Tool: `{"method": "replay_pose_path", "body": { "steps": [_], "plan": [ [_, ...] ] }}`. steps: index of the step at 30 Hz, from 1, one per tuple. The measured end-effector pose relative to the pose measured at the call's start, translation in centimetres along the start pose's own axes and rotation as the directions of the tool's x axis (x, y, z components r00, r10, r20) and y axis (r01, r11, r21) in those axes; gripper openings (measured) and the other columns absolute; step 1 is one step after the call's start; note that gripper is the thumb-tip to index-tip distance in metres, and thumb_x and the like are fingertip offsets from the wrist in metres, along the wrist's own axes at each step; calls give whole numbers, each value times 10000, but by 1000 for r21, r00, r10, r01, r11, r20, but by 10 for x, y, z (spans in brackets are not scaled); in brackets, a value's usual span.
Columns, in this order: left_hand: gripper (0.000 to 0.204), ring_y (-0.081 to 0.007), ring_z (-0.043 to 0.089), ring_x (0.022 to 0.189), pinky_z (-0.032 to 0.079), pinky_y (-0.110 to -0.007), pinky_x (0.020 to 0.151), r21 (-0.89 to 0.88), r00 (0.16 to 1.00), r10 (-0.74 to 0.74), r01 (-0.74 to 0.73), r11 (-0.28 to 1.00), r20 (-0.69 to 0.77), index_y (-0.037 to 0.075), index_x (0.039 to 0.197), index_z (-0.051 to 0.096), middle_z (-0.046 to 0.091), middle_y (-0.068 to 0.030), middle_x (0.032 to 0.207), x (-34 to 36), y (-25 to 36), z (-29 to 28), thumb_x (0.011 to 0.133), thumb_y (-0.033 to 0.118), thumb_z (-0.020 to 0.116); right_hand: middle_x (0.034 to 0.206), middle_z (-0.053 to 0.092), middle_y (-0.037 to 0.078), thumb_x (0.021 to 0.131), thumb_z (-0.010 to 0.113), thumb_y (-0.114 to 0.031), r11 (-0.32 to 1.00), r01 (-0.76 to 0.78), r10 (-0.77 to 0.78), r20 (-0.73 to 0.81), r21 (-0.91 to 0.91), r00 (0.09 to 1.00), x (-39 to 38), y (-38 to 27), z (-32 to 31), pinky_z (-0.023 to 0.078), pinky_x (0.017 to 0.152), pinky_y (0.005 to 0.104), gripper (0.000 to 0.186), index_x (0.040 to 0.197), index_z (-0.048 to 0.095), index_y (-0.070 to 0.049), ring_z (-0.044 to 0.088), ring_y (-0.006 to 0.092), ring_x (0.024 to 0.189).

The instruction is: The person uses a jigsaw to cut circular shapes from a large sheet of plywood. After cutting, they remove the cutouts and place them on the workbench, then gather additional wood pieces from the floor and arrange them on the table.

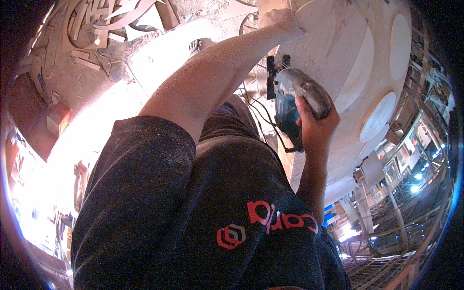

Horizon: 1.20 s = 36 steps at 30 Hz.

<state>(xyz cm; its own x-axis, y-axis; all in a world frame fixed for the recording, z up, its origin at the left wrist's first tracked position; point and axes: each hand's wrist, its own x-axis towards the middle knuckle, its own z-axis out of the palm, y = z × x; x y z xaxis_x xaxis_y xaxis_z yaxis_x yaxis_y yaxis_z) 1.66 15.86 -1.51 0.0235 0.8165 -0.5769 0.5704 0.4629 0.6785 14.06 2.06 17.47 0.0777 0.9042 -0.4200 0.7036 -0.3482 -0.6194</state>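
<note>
In my right hand point(316, 118) is a jigsaw point(304, 89) with a blue-green body and a dark, dusty handle. The fingers wrap round the handle, thumb toward me. Its black base plate point(271, 79) faces left, at the edge of a large wooden sheet point(319, 38). A dark power cord point(261, 116) loops beside the tool. My left arm reaches across to the far side, where my left hand point(278, 18) is by the far left edge of the sheet. Its fingers are hard to make out there.
Several pale round wooden pieces point(378, 117) lie along the right of the sheet. Curved and straight wood offcuts point(130, 17) litter the floor at far left. Bright light washes over the left side. Racks of framing point(396, 208) stand at the right.
</note>
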Motion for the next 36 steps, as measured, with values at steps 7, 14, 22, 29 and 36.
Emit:
{"method": "replay_pose_path", "body": {
  "steps": [7,14,22,29,36],
  "plan": [
    [681,-256,709,952,569,-363,845,-19,997,8,-10,1000,-72,62,1056,717,724,-125,1004,8,-5,-1,677,625,764,1031,711,136,787,774,-97,999,-21,21,9,27,1000,12,-5,8,530,853,344,354,1098,660,29,680,223,927],
    [696,-266,695,996,558,-381,856,3,999,11,-11,1000,-39,75,1092,710,714,-147,1036,9,-4,-1,667,626,747,916,697,87,795,770,-109,1000,20,-20,5,15,1000,14,4,10,475,588,270,346,1097,656,17,622,136,704],
    [666,-319,701,946,554,-404,846,-147,998,-12,22,989,66,38,1081,706,719,-179,1015,25,-23,1,662,554,753,1021,719,151,775,779,-188,997,66,-66,5,-48,998,12,-1,24,537,842,368,451,1169,632,-23,698,231,950],
    [480,-255,687,760,523,-379,695,-164,957,151,-195,967,-248,-44,855,700,699,-182,769,12,-57,-8,783,430,731,958,699,225,775,762,-372,977,69,-65,28,-200,998,11,-8,17,533,802,467,591,1241,588,-52,685,405,915],
    [467,-146,451,541,401,-362,513,10,791,200,-238,971,-578,-49,679,585,517,-69,546,-96,-110,-38,896,355,673,966,673,290,785,745,-425,985,119,-114,44,-127,992,16,3,9,533,815,466,758,1333,486,31,675,432,913]
  ]
}}
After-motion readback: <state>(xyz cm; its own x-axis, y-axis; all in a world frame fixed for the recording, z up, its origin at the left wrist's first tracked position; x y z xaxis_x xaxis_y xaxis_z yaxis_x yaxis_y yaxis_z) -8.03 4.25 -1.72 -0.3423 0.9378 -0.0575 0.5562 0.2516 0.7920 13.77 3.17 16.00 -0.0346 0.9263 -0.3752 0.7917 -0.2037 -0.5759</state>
